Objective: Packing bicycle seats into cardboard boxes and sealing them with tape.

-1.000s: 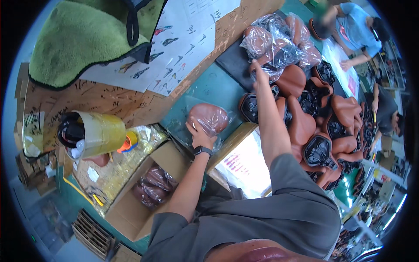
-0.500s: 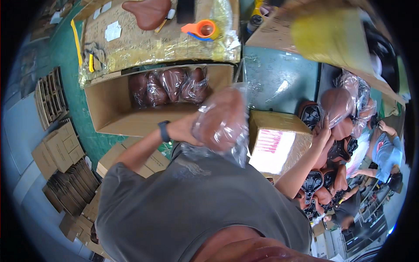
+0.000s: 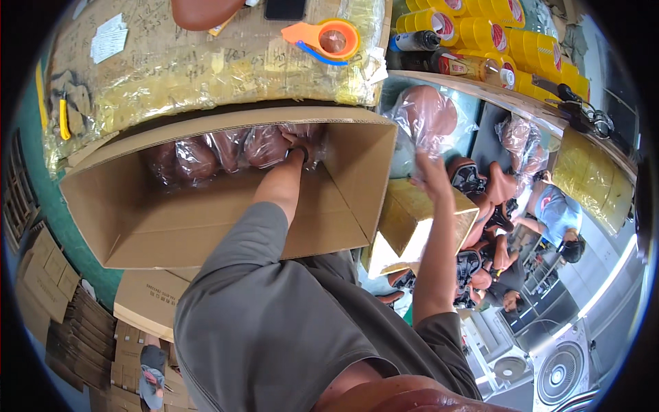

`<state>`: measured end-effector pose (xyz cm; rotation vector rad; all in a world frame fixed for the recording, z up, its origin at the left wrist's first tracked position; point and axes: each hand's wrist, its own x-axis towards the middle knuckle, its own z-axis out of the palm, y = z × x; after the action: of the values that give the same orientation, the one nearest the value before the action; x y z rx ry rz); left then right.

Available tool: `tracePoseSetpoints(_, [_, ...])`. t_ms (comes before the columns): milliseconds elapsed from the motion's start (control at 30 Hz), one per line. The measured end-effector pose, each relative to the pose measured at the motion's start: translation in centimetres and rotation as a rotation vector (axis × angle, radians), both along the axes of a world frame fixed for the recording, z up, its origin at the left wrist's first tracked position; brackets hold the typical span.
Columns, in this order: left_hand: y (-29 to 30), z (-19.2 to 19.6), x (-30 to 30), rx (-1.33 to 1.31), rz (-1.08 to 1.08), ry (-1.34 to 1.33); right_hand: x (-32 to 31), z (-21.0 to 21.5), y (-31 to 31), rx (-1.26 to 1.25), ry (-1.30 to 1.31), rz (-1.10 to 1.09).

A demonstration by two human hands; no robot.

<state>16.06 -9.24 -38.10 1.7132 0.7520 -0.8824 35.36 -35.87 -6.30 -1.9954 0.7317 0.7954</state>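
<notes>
Hands: left hand (image 3: 296, 152) pressing one bagged saddle (image 3: 266, 145); right hand (image 3: 429, 175) gripping another bagged saddle (image 3: 427, 113).
Cardboard box (image 3: 206, 213): four bagged saddles.

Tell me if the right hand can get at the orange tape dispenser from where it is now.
Probably yes, with a stretch. The right hand is on a bagged saddle right of the box. The tape dispenser lies in the open on the wrapped bench beyond, with nothing covering it.

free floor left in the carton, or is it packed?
Free: the cardboard box floor, near half, between the bagged saddles along the far wall and the near wall. Crowded: that far row, where the left hand presses, and the bench around the right hand.
</notes>
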Motion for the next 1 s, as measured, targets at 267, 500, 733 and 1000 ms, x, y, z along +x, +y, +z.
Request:
tracePoseSetpoints(267, [13.4,-2.9,-4.3,0.148,0.048,-0.502,2.3,-4.2,7.7,-0.231,-0.481,0.480])
tracePoseSetpoints(500, [1.5,38.1,2.3,-0.150,-0.277,-0.898,-10.8,14.3,0.4,-0.320,-0.880,0.310])
tracePoseSetpoints(733, [-6.5,46.2,-2.5,-0.737,-1.258,-1.014,-50.3,13.2,-3.9,-0.508,-0.422,-0.369])
tracePoseSetpoints(1000, [-10.3,45.7,-13.8,-0.617,-2.032,-1.140,-103.9,6.8,2.1,-0.719,0.497,-1.426])
